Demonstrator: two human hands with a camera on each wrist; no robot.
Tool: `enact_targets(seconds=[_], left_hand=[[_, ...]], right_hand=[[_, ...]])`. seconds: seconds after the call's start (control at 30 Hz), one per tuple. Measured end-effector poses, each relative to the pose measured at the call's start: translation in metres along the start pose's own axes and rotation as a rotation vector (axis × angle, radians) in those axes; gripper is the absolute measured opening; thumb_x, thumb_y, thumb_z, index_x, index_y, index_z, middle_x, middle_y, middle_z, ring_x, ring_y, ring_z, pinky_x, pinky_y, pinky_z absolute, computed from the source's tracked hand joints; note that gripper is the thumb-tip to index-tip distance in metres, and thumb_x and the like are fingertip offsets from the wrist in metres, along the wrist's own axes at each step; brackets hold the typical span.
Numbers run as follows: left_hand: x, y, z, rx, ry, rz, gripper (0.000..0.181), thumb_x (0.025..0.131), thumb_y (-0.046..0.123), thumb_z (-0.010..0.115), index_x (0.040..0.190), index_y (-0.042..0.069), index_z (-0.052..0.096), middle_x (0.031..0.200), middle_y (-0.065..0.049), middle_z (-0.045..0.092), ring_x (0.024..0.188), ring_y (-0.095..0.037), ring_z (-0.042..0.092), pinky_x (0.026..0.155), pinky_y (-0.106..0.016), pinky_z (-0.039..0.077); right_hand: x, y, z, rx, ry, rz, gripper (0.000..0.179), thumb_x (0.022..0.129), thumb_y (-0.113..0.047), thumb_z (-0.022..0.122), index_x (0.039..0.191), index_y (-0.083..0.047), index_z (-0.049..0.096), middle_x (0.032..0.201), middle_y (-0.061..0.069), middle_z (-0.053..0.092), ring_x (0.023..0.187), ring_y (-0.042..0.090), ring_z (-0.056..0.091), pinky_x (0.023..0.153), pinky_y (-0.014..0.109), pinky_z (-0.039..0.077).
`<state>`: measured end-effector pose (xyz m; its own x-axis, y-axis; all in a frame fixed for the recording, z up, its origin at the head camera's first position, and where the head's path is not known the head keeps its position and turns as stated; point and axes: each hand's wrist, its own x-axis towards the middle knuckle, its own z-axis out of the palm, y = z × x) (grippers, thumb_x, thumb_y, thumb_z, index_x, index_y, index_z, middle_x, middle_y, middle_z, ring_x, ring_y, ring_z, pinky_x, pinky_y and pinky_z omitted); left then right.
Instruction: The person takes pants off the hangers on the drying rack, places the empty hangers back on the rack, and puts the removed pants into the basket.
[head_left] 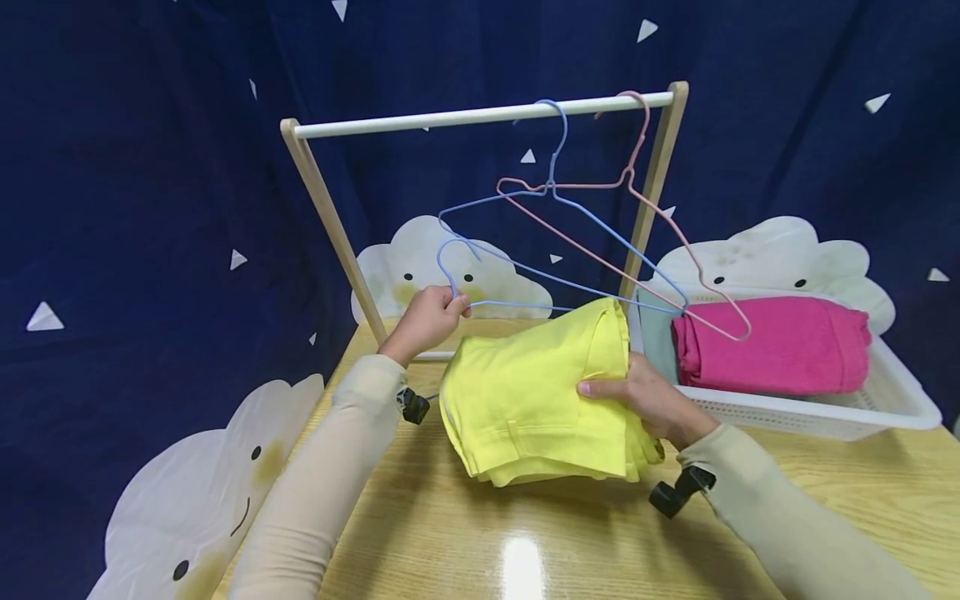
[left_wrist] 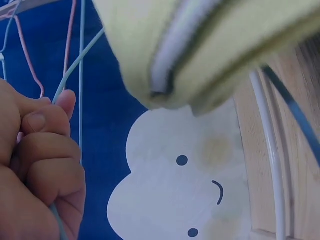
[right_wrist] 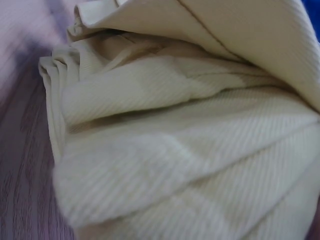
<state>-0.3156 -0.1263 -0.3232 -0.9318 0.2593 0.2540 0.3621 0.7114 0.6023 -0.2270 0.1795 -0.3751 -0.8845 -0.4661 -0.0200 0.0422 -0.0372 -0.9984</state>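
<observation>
My left hand grips a blue hanger at the neck, just below its hook. Folded yellow trousers hang around the far part of this hanger, hiding most of its wire. A belt loop and waistband show along their lower edge. My right hand holds the trousers from the right side, thumb on top and the other fingers hidden behind the cloth. In the left wrist view, curled fingers wrap the wire. Layered trouser folds fill the right wrist view.
Behind stands a rack with a white rail and wooden posts. Another blue hanger and a pink hanger hang from it. At the right, a white basket holds folded pink cloth. The wooden table lies below.
</observation>
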Motion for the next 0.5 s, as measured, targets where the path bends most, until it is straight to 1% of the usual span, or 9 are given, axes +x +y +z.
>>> enact_targets(seconds=[0.13,0.23,0.3,0.4,0.5], left_hand=[[-0.0005,-0.0018,0.0007,0.090,0.010,0.007,0.035,0.104,0.022,0.044,0.087,0.006,0.070,0.085,-0.011,0.070,0.061,-0.014,0.045,0.061,-0.026,0.040],[-0.0010,-0.0040,-0.0005,0.120,0.024,-0.010,0.035,0.104,0.022,0.044,0.092,0.005,0.072,0.080,-0.008,0.067,0.060,-0.014,0.047,0.061,-0.026,0.041],[-0.0018,-0.0041,-0.0028,0.108,0.028,-0.029,0.035,0.104,0.023,0.043,0.094,0.005,0.072,0.076,-0.007,0.063,0.058,-0.015,0.045,0.059,-0.027,0.040],[-0.0022,-0.0044,-0.0059,0.071,0.026,-0.036,0.036,0.105,0.025,0.043,0.094,0.005,0.072,0.069,-0.003,0.055,0.056,-0.015,0.042,0.058,-0.028,0.039],[-0.0027,-0.0067,-0.0072,0.065,0.021,-0.036,0.036,0.104,0.025,0.043,0.095,0.004,0.072,0.066,0.000,0.050,0.056,-0.014,0.041,0.059,-0.028,0.039]], right_hand=[[-0.0014,0.0009,-0.0021,0.002,0.004,-0.011,0.022,0.091,0.001,0.063,0.109,-0.010,0.056,0.098,-0.001,0.073,0.089,0.018,0.075,0.079,0.041,0.060],[-0.0022,0.0020,-0.0033,0.002,0.005,-0.005,0.022,0.090,0.000,0.064,0.108,-0.010,0.057,0.097,-0.001,0.073,0.089,0.018,0.075,0.079,0.041,0.060],[-0.0028,0.0028,-0.0043,-0.001,0.009,-0.001,0.021,0.090,0.000,0.064,0.107,-0.011,0.057,0.096,-0.001,0.073,0.088,0.018,0.075,0.079,0.041,0.060],[-0.0039,0.0038,-0.0062,-0.006,0.026,0.001,0.021,0.090,0.000,0.064,0.107,-0.010,0.056,0.095,-0.001,0.073,0.086,0.018,0.075,0.078,0.040,0.060],[-0.0047,0.0044,-0.0076,-0.006,0.038,0.000,0.020,0.090,0.000,0.064,0.106,-0.010,0.056,0.094,-0.001,0.073,0.085,0.018,0.075,0.077,0.040,0.061]])
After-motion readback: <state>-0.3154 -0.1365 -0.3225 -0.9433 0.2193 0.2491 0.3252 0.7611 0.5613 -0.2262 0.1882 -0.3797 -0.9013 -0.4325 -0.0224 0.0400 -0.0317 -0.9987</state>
